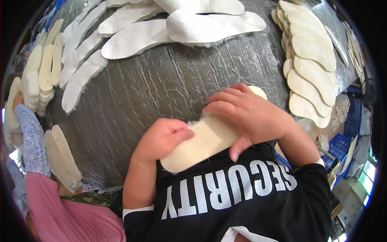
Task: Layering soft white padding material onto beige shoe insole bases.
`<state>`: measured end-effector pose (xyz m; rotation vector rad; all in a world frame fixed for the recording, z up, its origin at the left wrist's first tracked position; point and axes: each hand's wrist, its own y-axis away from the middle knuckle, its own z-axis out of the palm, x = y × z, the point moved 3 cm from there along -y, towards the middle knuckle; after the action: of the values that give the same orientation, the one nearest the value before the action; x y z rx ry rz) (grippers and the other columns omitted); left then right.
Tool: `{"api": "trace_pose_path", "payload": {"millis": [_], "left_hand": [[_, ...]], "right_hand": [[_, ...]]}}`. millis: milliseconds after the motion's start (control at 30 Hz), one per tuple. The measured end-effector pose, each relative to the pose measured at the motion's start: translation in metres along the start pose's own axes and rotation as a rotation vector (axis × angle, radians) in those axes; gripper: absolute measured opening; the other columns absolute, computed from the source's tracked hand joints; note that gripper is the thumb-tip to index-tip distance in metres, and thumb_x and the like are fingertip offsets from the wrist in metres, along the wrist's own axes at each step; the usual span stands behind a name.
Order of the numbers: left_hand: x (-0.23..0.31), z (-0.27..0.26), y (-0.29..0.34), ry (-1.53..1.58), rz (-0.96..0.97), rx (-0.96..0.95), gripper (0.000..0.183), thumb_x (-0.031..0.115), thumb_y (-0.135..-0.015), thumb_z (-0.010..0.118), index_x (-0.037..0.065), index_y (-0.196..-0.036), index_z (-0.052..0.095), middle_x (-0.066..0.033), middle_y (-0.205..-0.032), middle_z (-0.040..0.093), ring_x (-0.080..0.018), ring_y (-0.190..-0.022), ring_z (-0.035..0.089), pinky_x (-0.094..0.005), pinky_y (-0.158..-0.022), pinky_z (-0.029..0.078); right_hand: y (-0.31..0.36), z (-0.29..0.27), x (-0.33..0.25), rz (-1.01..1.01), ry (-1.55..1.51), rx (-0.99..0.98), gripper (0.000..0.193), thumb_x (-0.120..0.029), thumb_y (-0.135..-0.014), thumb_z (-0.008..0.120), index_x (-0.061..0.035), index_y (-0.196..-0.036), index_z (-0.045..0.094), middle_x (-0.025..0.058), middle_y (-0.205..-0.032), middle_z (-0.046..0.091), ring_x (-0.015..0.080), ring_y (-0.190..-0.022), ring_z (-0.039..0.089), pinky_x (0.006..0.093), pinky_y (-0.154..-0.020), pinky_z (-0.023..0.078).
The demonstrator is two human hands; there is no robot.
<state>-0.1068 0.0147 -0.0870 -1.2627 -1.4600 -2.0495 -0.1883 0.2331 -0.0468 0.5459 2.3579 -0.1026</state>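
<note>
Cream insole (201, 141), flat and felt-like, held near the chest over the table's (161, 88) near edge: left hand (161, 139) pinches its left end, right hand (250, 117) curls over the right; best kept level, thumbs flat, 2 grips even, edges aligned.

A matt, felt-like cream insole (205, 141) at centre; fuzzy white fleece cut-outs (133, 38) at upper left — all on a table (161, 84) wrapped in crinkled, glossy grey plastic film.
</note>
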Motion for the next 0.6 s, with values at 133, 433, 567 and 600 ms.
{"api": "trace_pose_path", "payload": {"millis": [133, 433, 567, 600], "left_hand": [[0.0, -0.008, 0.001, 0.595, -0.046, -0.123, 0.032, 0.021, -0.098, 0.058, -0.008, -0.109, 0.06, -0.014, -0.094, 0.07, -0.0183, -0.079, 0.069, -0.0286, -0.07, 0.056], [0.007, -0.037, 0.03, -0.177, 0.263, 0.12, 0.05, 0.034, -0.092, 0.067, 0.002, -0.128, 0.056, -0.0112, -0.112, 0.066, -0.0192, -0.105, 0.062, -0.031, -0.09, 0.049], [0.047, 0.003, 0.048, -0.731, 0.65, 0.217, 0.053, 0.038, -0.065, 0.087, 0.007, -0.099, 0.06, -0.0115, -0.12, 0.064, -0.0307, -0.122, 0.054, -0.0472, -0.106, 0.036], [0.049, 0.013, 0.047, -0.806, 0.644, 0.268, 0.053, 0.033, -0.056, 0.09, 0.008, -0.089, 0.057, -0.0096, -0.118, 0.065, -0.0326, -0.122, 0.055, -0.0536, -0.105, 0.034]], "right_hand": [[0.011, -0.012, -0.01, -0.069, 0.046, -0.11, 0.082, -0.033, -0.066, 0.081, -0.0113, -0.137, 0.047, 0.0173, -0.144, 0.044, 0.0364, -0.13, 0.045, 0.0482, -0.105, 0.034], [0.016, -0.026, -0.011, 0.161, -0.113, -0.38, 0.062, 0.003, -0.069, 0.056, -0.0103, -0.13, 0.055, 0.0203, -0.094, 0.068, 0.0393, -0.085, 0.064, 0.0461, -0.073, 0.05], [0.03, -0.017, -0.002, 0.187, -0.295, -0.381, 0.062, 0.002, -0.07, 0.052, -0.0106, -0.131, 0.054, 0.0211, -0.085, 0.066, 0.042, -0.079, 0.062, 0.0484, -0.07, 0.047], [0.031, -0.016, 0.0, 0.193, -0.354, -0.372, 0.061, 0.002, -0.071, 0.052, -0.0103, -0.131, 0.053, 0.021, -0.086, 0.066, 0.0419, -0.08, 0.062, 0.0477, -0.071, 0.047]]}}
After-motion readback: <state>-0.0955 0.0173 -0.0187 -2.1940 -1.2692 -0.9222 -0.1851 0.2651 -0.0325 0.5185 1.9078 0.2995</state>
